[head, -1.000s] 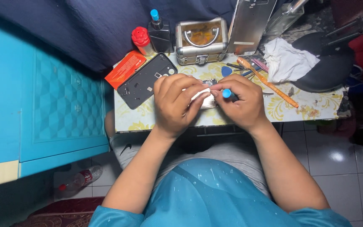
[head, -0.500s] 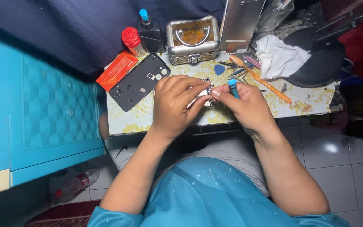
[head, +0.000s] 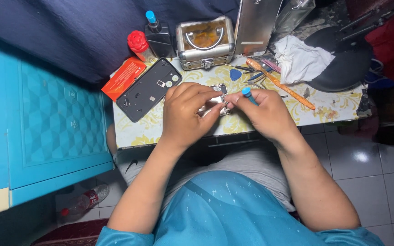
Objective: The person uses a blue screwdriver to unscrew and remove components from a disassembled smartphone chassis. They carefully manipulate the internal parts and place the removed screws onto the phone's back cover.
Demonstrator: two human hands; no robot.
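Silver metal case with a handle stands shut behind both hands.

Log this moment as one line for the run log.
left hand: holds small metal part | right hand: grips blue-tipped tool at part | black phone back cover: on table

A cramped repair corner under dim, uneven light

A small table with a yellow floral cover is standing on a glossy grey tiled floor that is catching a bright glare, while a turquoise cabinet with embossed diamond panels is flanking it and a dark blue draped cloth is hanging behind.
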